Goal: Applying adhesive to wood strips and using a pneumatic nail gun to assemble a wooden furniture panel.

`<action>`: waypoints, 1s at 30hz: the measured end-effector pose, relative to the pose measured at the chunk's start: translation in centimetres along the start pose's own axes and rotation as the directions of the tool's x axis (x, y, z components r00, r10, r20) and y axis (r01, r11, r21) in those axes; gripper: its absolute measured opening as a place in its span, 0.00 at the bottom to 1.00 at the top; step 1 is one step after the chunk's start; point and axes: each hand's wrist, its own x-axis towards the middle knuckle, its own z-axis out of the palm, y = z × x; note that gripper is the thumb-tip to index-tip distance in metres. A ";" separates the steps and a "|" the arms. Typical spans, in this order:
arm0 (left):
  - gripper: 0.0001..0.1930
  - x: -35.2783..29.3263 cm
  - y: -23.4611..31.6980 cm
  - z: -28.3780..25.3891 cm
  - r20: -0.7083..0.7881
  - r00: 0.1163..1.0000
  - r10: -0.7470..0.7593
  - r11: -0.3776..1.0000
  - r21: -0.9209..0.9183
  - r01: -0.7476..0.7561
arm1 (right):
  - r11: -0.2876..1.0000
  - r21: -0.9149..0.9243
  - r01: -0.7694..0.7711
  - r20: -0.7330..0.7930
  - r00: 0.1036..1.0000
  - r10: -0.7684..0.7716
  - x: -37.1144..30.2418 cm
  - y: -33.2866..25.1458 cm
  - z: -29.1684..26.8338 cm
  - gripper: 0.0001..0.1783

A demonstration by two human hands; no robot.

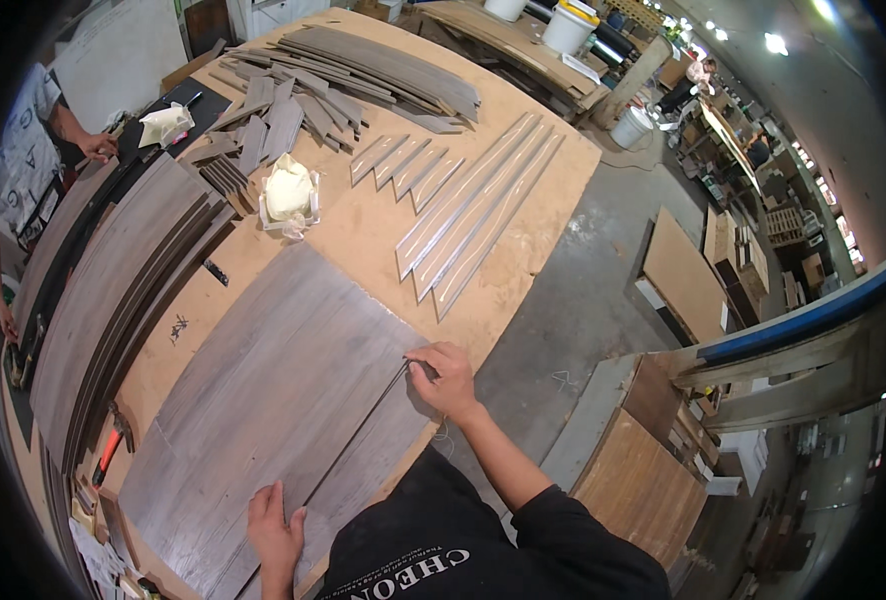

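Observation:
A large grey wood-grain panel [253, 390] lies on the table in front of me. A long dark line, a gap or a thin strip, runs along it near my side, with a narrower grey board [373, 440] beyond that line. My left hand [275, 535] rests on the panel beside the line, fingers stretched and thumb apart. At the line's far end, on the panel's right edge, my right hand [446, 380] has its fingers bent and thumb close to them. What sits between those fingertips is too small to make out.
Long grey strips with pale glue lines [478, 215] and shorter glued strips [406, 165] lie beyond the panel. A tub of cream-coloured paste [291, 195], stacked boards [113, 290], loose offcuts [281, 125] and a red-handled hammer [113, 445] are around. Another person's hand [98, 147] is at far left.

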 end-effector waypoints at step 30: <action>0.29 0.1 -1.1 3.9 -0.192 0.979 0.069 0.991 0.126 -0.045 | 0.990 0.067 -0.123 0.064 0.991 0.118 -1.2 1.5 0.5 0.02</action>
